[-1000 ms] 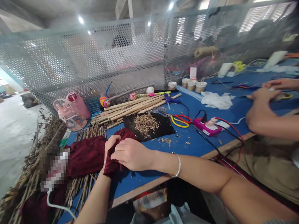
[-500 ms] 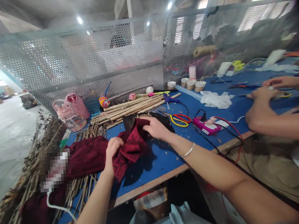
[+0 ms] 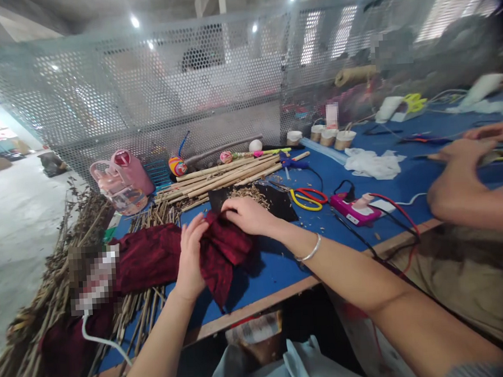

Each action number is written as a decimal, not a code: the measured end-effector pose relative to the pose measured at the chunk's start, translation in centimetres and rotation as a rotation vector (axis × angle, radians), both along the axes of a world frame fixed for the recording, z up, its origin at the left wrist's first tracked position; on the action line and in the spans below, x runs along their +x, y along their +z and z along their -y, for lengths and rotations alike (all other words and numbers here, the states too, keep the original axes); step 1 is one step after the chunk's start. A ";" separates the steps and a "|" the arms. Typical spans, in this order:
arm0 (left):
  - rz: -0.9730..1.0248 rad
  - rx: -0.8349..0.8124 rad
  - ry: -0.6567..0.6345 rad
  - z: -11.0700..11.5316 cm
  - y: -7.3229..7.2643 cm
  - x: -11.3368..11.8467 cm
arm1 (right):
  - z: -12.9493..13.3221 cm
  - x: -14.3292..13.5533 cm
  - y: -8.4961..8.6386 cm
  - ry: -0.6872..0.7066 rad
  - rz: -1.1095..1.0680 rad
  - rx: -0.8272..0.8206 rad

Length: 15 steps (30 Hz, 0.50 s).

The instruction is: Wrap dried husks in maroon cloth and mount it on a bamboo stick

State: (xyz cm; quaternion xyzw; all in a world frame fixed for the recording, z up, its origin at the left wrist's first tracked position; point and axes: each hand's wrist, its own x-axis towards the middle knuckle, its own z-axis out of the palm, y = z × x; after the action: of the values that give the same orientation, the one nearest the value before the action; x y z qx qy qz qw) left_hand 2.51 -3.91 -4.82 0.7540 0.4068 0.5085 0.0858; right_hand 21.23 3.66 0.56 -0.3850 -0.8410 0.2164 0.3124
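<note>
A dark red patterned cloth (image 3: 227, 249) stands bunched up over the blue table, and more of it stretches left across the dry stalks. My right hand (image 3: 248, 215), a silver bangle on its wrist, pinches the cloth's upper edge. On the other side, my left hand (image 3: 192, 262) has its fingers raised and slightly apart, its palm side against the cloth; its thumb is mostly hidden. Behind the cloth lies a black mat (image 3: 281, 206) scattered with small wood chips (image 3: 252, 196). Scissors (image 3: 306, 199) with red and yellow handles rest at the mat's right edge.
Thin dry stalks (image 3: 142, 315) cover the left side. Pale sticks (image 3: 234, 175) lie behind the mat, near a blue glue gun (image 3: 293, 161) and pink bottle (image 3: 130, 172). A magenta power strip (image 3: 354, 210) with cables sits right. Beyond it are a co-worker's hands (image 3: 469, 150).
My right hand has moved left with the cloth's edge, uncovering more wood chips. The fingers of my left hand have straightened upward from their curl on the cloth. The view has shifted slightly.
</note>
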 end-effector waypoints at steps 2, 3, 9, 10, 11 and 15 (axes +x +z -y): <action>-0.036 -0.045 0.084 0.1 -0.4 -0.8 | -1.2 0.0 -0.1 -0.104 -0.166 -0.049; -0.034 -0.077 0.123 0.2 -0.7 -1.2 | -1.9 0.1 -0.1 -0.150 -0.225 -0.062; 0.318 -0.181 0.065 0.8 -2.1 -0.8 | -4.2 -0.4 0.4 -0.263 -0.385 -0.153; 0.380 -0.197 0.039 0.7 -2.1 -0.4 | -4.2 -0.6 0.5 -0.235 -0.386 -0.186; 0.426 -0.206 0.021 0.5 -2.0 -0.1 | -3.9 -1.0 0.7 -0.180 -0.370 -0.219; 0.384 -0.222 0.034 -1.2 -1.0 0.6 | -1.5 -2.8 2.0 0.143 -0.200 -0.216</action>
State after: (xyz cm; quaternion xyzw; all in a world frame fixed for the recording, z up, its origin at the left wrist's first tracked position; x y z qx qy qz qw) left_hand 3.10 -2.74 -5.81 0.6221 0.4492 0.5962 0.2358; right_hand 18.47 5.12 2.54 -0.3319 -0.8029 0.3645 0.3352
